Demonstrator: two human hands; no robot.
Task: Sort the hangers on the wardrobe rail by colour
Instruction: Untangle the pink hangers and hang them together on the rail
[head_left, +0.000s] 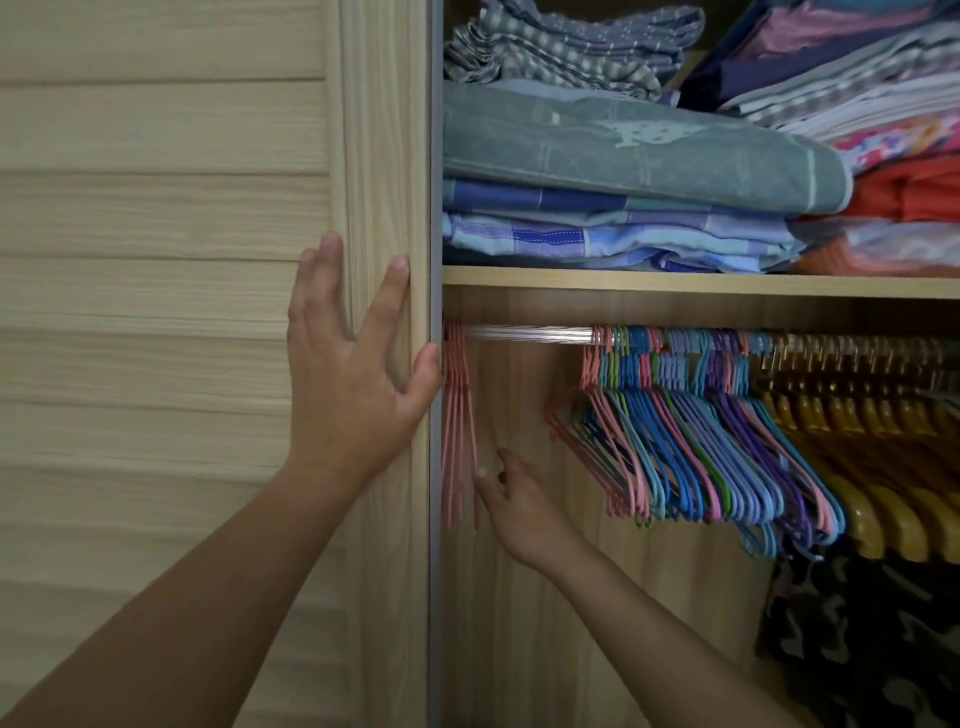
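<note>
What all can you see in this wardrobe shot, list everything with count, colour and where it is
pink hangers: a few, pink, far left of rail
mixed hangers: many, pink, blue, green, purple, mid rail
wooden hangers: many, yellow-brown, right of rail
rail: one, silver, under shelf
folded linens: two stacks, mostly blue, grey, orange, on shelf
camouflage garment: one, dark, lower right
door: one, pale wood, left
left hand: flat on door edge
right hand: fingers at pink hangers

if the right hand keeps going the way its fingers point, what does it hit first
The right hand points up and left at the small group of pink hangers by the wardrobe's left edge; one fingertip already looks to be at them, though depth is hard to judge.
</note>
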